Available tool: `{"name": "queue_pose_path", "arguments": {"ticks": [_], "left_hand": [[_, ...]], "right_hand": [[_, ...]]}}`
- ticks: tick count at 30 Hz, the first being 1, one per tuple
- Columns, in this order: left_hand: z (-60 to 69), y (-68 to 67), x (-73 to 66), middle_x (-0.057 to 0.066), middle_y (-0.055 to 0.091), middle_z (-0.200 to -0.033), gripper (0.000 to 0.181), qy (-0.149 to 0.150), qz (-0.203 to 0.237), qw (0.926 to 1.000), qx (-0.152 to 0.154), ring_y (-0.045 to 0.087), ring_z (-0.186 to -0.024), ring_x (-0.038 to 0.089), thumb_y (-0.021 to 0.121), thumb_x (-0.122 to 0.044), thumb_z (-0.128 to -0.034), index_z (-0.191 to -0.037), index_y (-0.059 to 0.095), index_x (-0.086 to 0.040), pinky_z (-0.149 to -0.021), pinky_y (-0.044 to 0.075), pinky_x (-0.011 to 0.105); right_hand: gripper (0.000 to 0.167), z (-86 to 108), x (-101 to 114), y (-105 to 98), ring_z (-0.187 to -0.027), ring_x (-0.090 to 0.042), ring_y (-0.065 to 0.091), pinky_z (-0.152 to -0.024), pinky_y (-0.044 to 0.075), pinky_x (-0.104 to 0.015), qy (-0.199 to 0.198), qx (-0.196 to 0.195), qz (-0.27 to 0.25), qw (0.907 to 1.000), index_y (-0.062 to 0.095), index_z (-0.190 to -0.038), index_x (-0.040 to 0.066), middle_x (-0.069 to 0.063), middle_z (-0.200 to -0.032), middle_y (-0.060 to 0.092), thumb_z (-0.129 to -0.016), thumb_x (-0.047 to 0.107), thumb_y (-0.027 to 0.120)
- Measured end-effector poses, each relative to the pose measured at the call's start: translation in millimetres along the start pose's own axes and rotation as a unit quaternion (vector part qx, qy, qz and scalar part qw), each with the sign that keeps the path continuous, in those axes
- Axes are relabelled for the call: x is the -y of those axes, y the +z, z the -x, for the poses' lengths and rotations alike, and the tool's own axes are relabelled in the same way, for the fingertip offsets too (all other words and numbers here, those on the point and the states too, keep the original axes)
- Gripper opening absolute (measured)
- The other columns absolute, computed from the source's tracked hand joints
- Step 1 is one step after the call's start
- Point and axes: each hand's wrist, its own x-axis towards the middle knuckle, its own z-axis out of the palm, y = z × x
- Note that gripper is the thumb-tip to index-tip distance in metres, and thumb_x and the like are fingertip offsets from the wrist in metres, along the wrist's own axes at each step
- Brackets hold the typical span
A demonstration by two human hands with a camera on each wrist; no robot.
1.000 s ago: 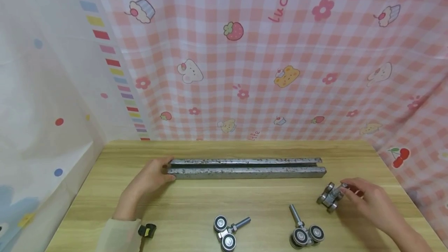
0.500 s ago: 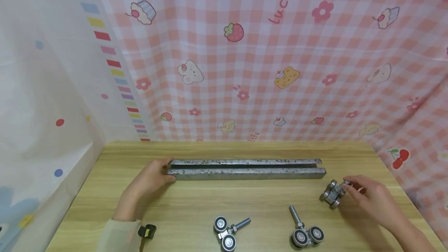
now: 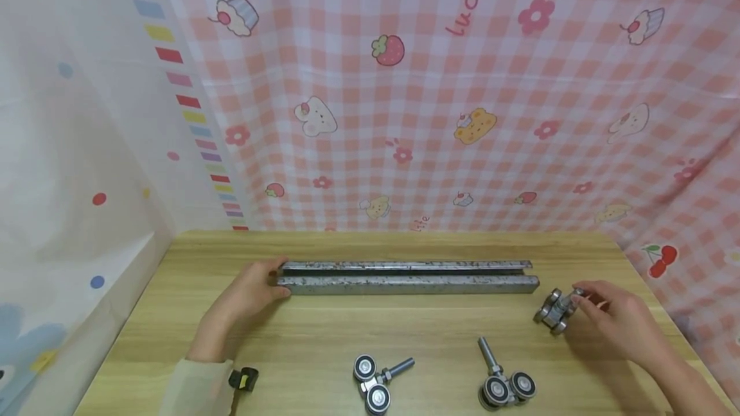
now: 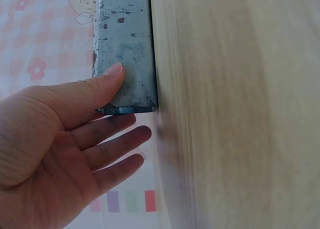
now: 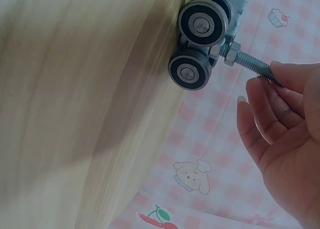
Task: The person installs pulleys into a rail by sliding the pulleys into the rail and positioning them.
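Left hand [image 3: 248, 291]: I saw its thumb and fingers gripping the rail's left end.
Rail [image 3: 405, 286]: it lay lengthwise on the counter [image 3: 347, 326], slot upward.
First roller [image 3: 370, 387]: on the near side of the rail, opposite its middle.
Second roller [image 3: 502, 389]: also nearer me than the rail, towards its right end.
Held roller [image 3: 556, 313]: just beyond the rail's right end, apart, wheels facing it.
Right hand [image 3: 624, 323]: fingertips pinched that roller's bolt [image 5: 252, 63].
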Motion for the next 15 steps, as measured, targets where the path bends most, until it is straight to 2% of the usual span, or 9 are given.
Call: {"name": "queue_pose_path", "arguments": {"ticks": [8,15], "left_hand": [[-0.4,0.9,0.0,0.029,0.065,-0.132,0.064,-0.005,-0.008,1.0,0.002,0.062,-0.124,0.044,0.077,-0.008,-0.0947,-0.151,0.049,0.007,-0.105,0.051,0.059],[0.1,0.3,-1.6,0.027,0.066,-0.131,0.064,-0.008,-0.005,0.9999,0.003,0.063,-0.123,0.043,0.077,-0.008,-0.0948,-0.151,0.05,0.007,-0.105,0.052,0.058]], "right_hand": [[0.024,-5.0,-11.0,-1.4,-0.078,0.009,0.057,-0.062,0.046,-0.008,-0.001,-0.006,-0.016,0.9999,0.074,-0.106,-0.006,-0.013,-0.093,0.074,-0.084,-0.014,0.077],[0.023,-10.3,-19.5,-2.9,-0.077,0.01,0.056,-0.06,0.048,-0.009,0.011,-0.02,-0.003,0.9997,0.075,-0.107,-0.006,-0.016,-0.091,0.075,-0.084,-0.011,0.078]]}}
